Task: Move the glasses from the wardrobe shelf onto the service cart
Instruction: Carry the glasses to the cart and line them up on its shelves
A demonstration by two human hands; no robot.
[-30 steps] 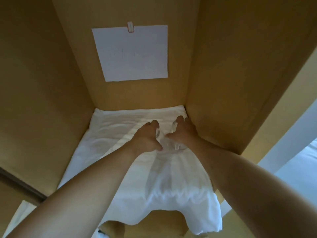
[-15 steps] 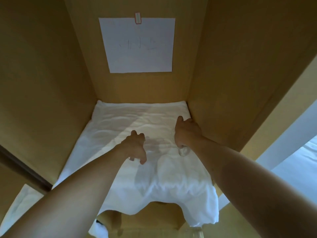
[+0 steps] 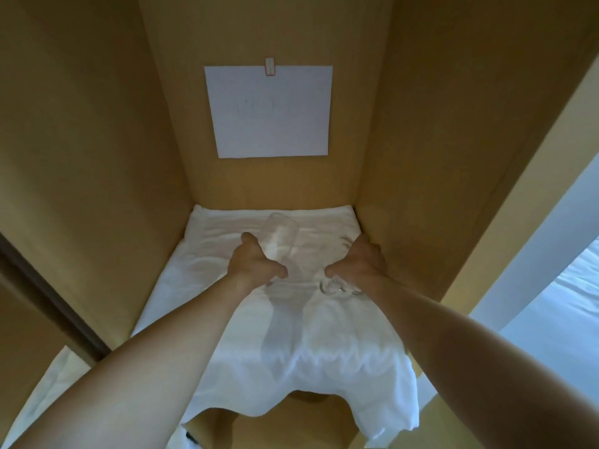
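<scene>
Inside the wooden wardrobe, a shelf is covered with a rumpled white cloth. My left hand grips a clear glass, whose rim sticks out beyond my fingers toward the back wall. My right hand grips a second clear glass; its thick base shows under my palm, close to the right wall. Both glasses are held just above the cloth. The service cart is out of view.
A white paper sheet is clipped to the back panel. Wooden side walls close in left and right. The cloth hangs over the shelf's front edge. A white bed surface shows at the far right.
My left hand has closed round a glass and lifted it, its rim now showing past the fingers. My right hand keeps its glass. The view has tilted upward.
</scene>
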